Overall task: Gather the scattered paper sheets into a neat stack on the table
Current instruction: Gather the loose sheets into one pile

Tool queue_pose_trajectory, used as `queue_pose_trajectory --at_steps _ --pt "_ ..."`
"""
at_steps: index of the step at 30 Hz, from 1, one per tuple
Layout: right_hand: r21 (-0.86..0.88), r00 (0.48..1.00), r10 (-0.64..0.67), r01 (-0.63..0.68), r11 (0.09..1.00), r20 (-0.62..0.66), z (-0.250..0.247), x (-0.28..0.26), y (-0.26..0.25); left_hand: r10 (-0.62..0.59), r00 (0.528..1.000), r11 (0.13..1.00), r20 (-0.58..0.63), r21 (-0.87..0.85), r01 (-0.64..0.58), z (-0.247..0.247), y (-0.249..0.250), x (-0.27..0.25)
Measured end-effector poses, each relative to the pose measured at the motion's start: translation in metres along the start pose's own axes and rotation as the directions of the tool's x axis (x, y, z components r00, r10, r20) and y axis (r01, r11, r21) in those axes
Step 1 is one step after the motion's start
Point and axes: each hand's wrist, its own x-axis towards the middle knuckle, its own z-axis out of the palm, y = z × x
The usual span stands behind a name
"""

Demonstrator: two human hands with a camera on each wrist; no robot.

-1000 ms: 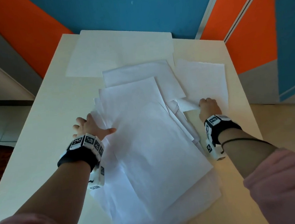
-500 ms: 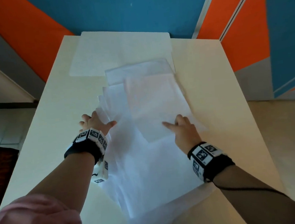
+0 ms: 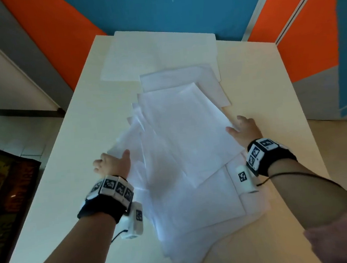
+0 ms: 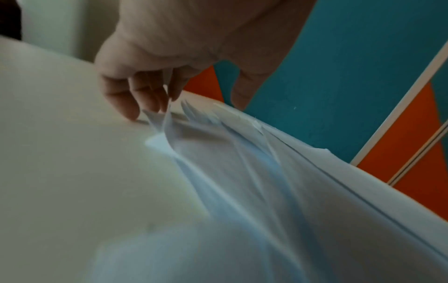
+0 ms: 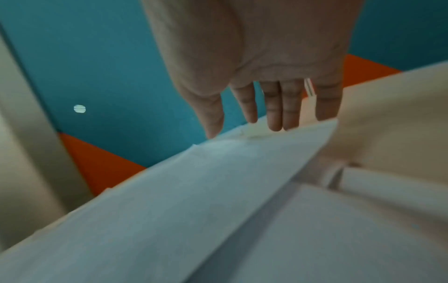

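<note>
Right hand (image 3: 244, 130) had shifted off the pile (image 3: 182, 151) to its right edge, left hand (image 3: 113, 163) at its left edge, both open-fingered and pressing; squeezing inward too hard could buckle it.

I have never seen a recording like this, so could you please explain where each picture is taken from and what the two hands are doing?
There is no robot here. A person wears one camera on the head and one on each wrist. The wide picture is the head view, looking down at both arms. The other two views each look along one hand.

On the pale rectangular table lies a loose pile of white paper sheets. A larger white sheet lies at the far end.

The left hand and right hand are at opposite sides of the pile. Their fingers touch its edges, and neither hand appears to grip a sheet.
</note>
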Motion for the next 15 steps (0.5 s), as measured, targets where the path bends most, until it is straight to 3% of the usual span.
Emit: queue_pose_trajectory --at_steps 2,4,7,10,12,15 --pt "-0.084 0.995 0.068 -0.062 0.995 0.071 0.007 0.003 -0.006 0.004 0.999 1.000 0.051 0.002 -0.004 0.010 -0.001 -0.012" --pt "-0.110 0.993 0.055 -0.044 0.993 0.102 0.017 0.000 -0.015 0.052 0.994 0.999 0.093 0.003 -0.052 0.019 0.004 -0.017" --pt "-0.070 0.997 0.051 -0.046 0.996 0.059 0.030 -0.009 -0.025 0.133 0.982 0.991 0.135 -0.030 -0.130 0.028 0.020 -0.019" --pt "0.146 0.992 0.124 -0.122 0.982 -0.001 0.028 -0.007 -0.020 0.176 0.976 0.978 0.130 -0.137 -0.159 0.027 0.033 -0.013" --pt "0.293 0.981 0.175 -0.191 0.937 0.080 0.023 -0.001 -0.014 0.227 0.967 0.958 0.119 -0.204 -0.200 0.025 0.037 -0.006" --pt "0.376 0.965 0.161 -0.230 0.898 0.206 0.013 0.003 -0.011 0.314 0.940 0.928 0.136 -0.252 -0.274 0.023 0.042 0.003"
